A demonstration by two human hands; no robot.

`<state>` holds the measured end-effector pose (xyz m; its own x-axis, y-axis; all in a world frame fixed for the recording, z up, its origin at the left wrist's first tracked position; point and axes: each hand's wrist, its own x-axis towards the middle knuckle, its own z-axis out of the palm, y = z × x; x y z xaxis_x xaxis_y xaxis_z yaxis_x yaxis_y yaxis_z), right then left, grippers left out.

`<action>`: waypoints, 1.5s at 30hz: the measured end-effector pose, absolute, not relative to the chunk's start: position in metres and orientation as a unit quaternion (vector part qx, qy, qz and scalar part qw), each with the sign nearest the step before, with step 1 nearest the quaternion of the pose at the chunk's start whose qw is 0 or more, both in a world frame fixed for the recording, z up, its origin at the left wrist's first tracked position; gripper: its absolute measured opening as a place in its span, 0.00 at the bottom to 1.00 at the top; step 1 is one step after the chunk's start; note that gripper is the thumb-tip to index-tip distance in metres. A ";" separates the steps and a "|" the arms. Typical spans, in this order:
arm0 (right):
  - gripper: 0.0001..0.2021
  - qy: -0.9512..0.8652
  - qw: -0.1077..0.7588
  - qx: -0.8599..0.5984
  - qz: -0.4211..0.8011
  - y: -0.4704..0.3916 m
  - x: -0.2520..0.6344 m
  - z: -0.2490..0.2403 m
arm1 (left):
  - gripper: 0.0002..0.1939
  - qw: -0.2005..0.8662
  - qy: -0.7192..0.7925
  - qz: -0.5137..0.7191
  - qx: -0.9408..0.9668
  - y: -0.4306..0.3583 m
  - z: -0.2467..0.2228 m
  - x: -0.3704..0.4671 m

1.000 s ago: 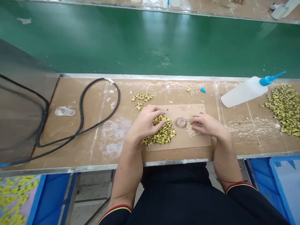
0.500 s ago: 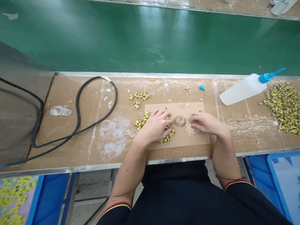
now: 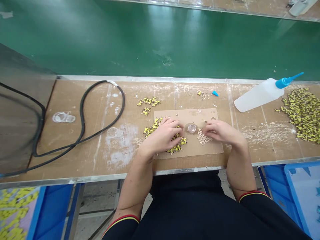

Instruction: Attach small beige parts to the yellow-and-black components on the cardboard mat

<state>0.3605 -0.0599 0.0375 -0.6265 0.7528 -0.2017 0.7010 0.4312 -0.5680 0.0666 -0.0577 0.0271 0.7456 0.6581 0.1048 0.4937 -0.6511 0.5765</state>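
Note:
My left hand [image 3: 167, 135] rests over a pile of small yellow and black pieces [image 3: 151, 129] on a flat cardboard sheet [image 3: 185, 116]. Its fingers are curled and drawn in toward the thumb among the pieces; what lies between them is hidden. A small clear round dish [image 3: 192, 128] sits between my two hands. My right hand [image 3: 218, 131] is at the edge of a heap of tiny beige pieces [image 3: 203, 137], thumb and fingers pinched together. A tiny speck shows by its fingertips, but I cannot make out what it holds.
A white squeeze bottle [image 3: 260, 95] with a blue nozzle lies at right, beside a large yellow heap [image 3: 303, 115]. A blue cap [image 3: 215, 93] and a few yellow pieces [image 3: 149, 101] lie behind the sheet. Black cable [image 3: 82, 116] loops at left. Blue bins [image 3: 47, 206] stand below the table edge.
The fingers of my left hand have drawn closer together over the yellow pieces. My right hand stays nearly in place by the beige heap. The view has shifted slightly.

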 end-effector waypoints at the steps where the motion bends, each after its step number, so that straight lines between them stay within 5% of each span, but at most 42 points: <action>1: 0.08 -0.844 0.043 -0.429 0.320 -0.059 0.363 0.037 | 0.06 0.278 0.316 0.150 0.895 -0.058 0.028 0.066; 10: 0.07 -0.835 0.046 -0.446 0.320 -0.057 0.368 0.038 | 0.06 0.342 0.267 0.121 0.893 -0.062 0.043 0.063; 21: 0.07 -0.837 0.102 -0.450 0.294 -0.058 0.366 0.038 | 0.06 0.273 0.265 0.043 0.924 -0.074 0.047 0.076; 33: 0.05 -0.797 0.300 -0.450 0.269 -0.063 0.362 0.041 | 0.02 0.225 0.393 0.470 0.758 -0.064 0.040 0.065; 39: 0.06 -0.728 0.446 -0.383 0.351 -0.070 0.345 0.039 | 0.10 0.340 0.311 0.515 0.723 -0.068 0.032 0.086; 45: 0.05 -0.737 0.486 -0.341 0.324 -0.072 0.322 0.039 | 0.05 0.339 0.300 0.487 0.747 -0.076 0.030 0.105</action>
